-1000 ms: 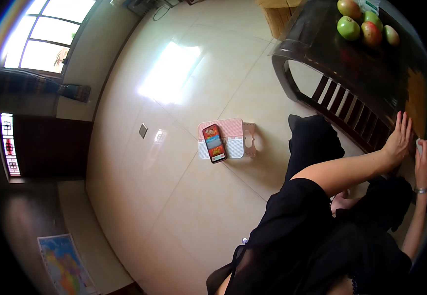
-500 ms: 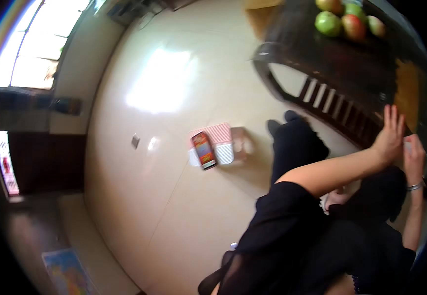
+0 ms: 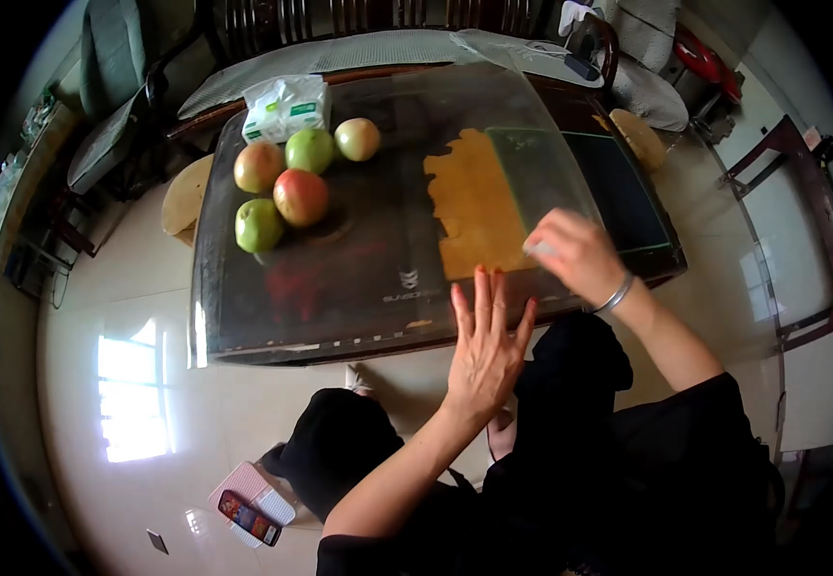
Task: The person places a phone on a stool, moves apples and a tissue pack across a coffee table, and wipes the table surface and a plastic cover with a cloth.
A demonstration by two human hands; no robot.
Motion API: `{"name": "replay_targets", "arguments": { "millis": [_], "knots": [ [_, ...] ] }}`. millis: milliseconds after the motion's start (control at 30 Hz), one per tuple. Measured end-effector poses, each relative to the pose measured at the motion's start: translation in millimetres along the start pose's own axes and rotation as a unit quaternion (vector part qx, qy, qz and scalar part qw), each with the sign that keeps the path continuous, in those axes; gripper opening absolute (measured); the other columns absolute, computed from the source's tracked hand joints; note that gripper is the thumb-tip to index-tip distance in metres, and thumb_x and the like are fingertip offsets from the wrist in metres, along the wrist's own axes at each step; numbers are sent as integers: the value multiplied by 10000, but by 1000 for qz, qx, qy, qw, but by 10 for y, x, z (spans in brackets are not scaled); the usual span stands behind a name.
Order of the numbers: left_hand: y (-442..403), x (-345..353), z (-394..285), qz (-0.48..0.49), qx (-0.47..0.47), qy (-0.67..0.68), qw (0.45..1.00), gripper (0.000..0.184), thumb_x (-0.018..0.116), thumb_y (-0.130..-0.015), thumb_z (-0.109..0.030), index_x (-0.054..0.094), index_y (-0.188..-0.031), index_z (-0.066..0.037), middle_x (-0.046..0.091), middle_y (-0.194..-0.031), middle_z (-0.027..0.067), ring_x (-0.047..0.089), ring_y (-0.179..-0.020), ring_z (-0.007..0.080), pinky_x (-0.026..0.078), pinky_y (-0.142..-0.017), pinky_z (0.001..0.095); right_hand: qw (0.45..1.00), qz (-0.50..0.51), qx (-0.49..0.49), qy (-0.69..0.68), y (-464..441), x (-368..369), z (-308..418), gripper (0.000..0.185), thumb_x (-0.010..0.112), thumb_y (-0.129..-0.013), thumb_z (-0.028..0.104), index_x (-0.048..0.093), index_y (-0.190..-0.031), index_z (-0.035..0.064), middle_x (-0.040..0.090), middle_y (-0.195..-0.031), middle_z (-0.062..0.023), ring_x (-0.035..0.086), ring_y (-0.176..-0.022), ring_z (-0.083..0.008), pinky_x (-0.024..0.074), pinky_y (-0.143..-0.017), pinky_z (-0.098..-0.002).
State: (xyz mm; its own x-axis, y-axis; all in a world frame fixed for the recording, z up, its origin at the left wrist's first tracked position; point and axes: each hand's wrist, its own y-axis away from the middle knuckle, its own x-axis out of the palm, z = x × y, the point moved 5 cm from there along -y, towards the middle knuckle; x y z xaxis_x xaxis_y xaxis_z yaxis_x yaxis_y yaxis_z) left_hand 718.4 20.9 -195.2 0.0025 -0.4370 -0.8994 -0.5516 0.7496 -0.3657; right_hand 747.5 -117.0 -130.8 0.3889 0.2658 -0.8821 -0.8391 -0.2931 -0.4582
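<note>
My left hand [image 3: 487, 360] lies flat near the front edge of the dark table [image 3: 359, 254], its fingers spread on the clear cover. To its right, my right hand [image 3: 580, 257] is closed, with a silvery bracelet at the wrist. A small whitish bit [image 3: 538, 249] shows at its fingertips, too blurred to name. Both hands are close to an orange-brown patch [image 3: 474, 206] in the table top. Several round fruits, among them a red one [image 3: 300, 198] and a green one [image 3: 259, 226], sit on the left part of the table.
A tissue pack [image 3: 286, 108] stands behind the fruits. Wooden seats with a pale cushion [image 3: 340, 56] line the far side, and a round stool [image 3: 186, 200] is at the left. On the floor, a phone [image 3: 249, 518] rests on a pink and white box [image 3: 255, 488].
The view has swung from the floor to the table, so the whole top now shows. My left hand stays spread on the table edge, and my right hand stays closed beside it.
</note>
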Motion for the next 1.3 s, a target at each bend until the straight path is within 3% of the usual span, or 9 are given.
{"name": "replay_targets", "arguments": {
  "millis": [100, 167, 467, 533, 700, 900, 1000, 1200, 1300],
  "knots": [
    [-48, 58, -32, -7, -26, 64, 998, 651, 515, -724, -57, 391, -1341, -223, 241, -1352, 344, 206, -1274, 506, 198, -998, 623, 998, 57, 6, -25, 52, 196, 16, 99, 627, -740, 81, 547, -763, 29, 506, -828, -61, 561, -782, -231, 482, -654, -322],
    [-51, 97, -50, 17, -34, -20, 999, 651, 497, -750, -81, 352, -1365, -239, 236, -1352, 353, 229, -1261, 515, 206, -1004, 610, 997, 69, -20, -36, 79, 157, 60, 102, 619, -741, 73, 533, -756, 19, 495, -815, -71, 556, -782, -234, 484, -653, -319],
    [-72, 97, -68, 78, -43, -54, 995, 700, 491, -754, -114, 277, -1399, -287, 202, -1365, 365, 221, -1276, 501, 185, -1027, 589, 998, 61, 0, -25, -95, 313, -67, 125, 566, -801, 96, 515, -741, 0, 477, -795, -102, 540, -757, -253, 470, -644, -358],
    [-73, 85, -51, 84, -60, -29, 994, 712, 488, -749, -108, 270, -1399, -299, 197, -1368, 365, 213, -1283, 494, 183, -1036, 572, 995, 70, -25, -69, -62, 261, -27, 124, 597, -767, 46, 487, -763, -11, 478, -793, -123, 516, -729, -305, 434, -618, -380],
    [-88, 75, -58, 91, -58, -57, 993, 718, 491, -749, -111, 264, -1399, -316, 190, -1374, 361, 216, -1289, 481, 193, -1041, 552, 990, 120, -32, -74, 78, 202, 64, 115, 600, -753, 29, 494, -772, -12, 475, -796, -118, 518, -734, -298, 440, -630, -377],
    [-67, 81, -53, 98, -49, -60, 992, 702, 503, -760, -143, 267, -1398, -318, 185, -1374, 365, 215, -1290, 480, 198, -1037, 553, 996, 63, -29, -61, -59, 278, -12, 122, 617, -728, 17, 504, -767, -7, 477, -786, -120, 522, -727, -300, 430, -614, -383],
    [-92, 61, -51, 97, -56, -51, 992, 701, 510, -763, -155, 263, -1399, -318, 186, -1373, 367, 217, -1288, 481, 198, -1036, 555, 987, 140, -37, -64, 115, 148, 108, 115, 569, -788, 67, 495, -737, -5, 473, -782, -105, 529, -734, -267, 459, -637, -364],
    [-75, 107, -60, 103, -45, -73, 991, 695, 511, -774, -158, 256, -1404, -307, 181, -1372, 371, 214, -1288, 484, 195, -1035, 558, 995, 80, -10, -66, -86, 299, -73, 94, 593, -773, 51, 508, -767, 11, 496, -799, -101, 540, -737, -277, 456, -659, -366],
    [-61, 78, -55, 99, -42, -78, 991, 677, 494, -792, -157, 250, -1406, -307, 185, -1370, 371, 212, -1289, 484, 195, -1034, 558, 996, 45, 47, -61, 8, 232, -63, 129, 594, -754, 42, 573, -880, 26, 508, -835, -87, 540, -741, -259, 467, -670, -348]
  ]
}}
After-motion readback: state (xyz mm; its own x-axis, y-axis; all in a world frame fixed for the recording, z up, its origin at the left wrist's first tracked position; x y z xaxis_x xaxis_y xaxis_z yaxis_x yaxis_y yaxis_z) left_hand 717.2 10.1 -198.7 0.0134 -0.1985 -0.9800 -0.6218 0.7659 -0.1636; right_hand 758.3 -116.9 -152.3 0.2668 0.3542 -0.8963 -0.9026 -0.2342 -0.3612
